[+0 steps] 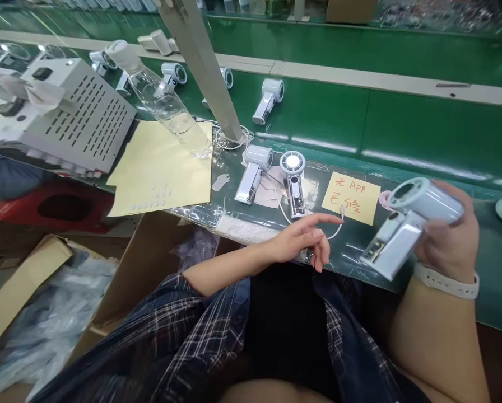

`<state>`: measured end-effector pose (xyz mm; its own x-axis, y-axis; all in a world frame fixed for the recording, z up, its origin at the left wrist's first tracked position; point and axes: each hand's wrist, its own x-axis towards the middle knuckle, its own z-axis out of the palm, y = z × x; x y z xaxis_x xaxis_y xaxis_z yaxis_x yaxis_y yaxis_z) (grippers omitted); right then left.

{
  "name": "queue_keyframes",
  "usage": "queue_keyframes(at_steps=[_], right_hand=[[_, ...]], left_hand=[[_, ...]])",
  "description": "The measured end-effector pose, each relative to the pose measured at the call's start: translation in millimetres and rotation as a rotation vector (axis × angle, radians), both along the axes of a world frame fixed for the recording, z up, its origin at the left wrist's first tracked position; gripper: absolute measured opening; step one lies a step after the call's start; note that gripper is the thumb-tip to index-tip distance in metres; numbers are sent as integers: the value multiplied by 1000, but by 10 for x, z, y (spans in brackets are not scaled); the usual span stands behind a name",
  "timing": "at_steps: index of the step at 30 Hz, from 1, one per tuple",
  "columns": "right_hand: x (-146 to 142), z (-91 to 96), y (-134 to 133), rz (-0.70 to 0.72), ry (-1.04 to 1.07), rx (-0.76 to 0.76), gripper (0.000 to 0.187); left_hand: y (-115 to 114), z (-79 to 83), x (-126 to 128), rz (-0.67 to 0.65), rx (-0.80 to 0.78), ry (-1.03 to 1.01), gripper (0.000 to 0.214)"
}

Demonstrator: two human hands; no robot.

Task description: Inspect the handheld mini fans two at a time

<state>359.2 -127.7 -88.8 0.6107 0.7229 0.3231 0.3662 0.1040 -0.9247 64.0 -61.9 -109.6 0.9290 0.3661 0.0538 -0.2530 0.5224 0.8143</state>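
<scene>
My right hand [448,235] is closed around a white handheld fan [406,224], held above the near edge of the green bench. My left hand [303,238] hangs loosely at the bench edge with fingers apart, index finger stretched toward a thin white cable [337,224] whose plug lies beside a yellow sticky note [352,197] with handwriting. Two more white handheld fans [253,170] [293,182] lie on the bench just beyond my left hand.
A clear plastic bottle [167,103] and a slanted post [209,73] stand over yellow paper sheets [162,168]. A grey vented box [78,117] sits at left. Several fans [268,99] lie on the green conveyor. Open cardboard boxes with plastic bags [45,313] lie lower left.
</scene>
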Motion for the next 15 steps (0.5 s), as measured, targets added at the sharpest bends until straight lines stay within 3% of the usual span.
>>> queue_keyframes(at_steps=[3,6,10,15], right_hand=[[24,-12,-23,-8,-17,-105,93],[58,30,-47,49,63,-58,100],[63,3,-29,12,8,-214,84],[-63,-21,-36,127,203,-21,99]], left_hand=[[5,40,14,8,-10,7,64],[12,61,16,5,-28,35,62],[17,88,-3,3,-28,72,60],[13,89,-3,-6,-18,80,58]])
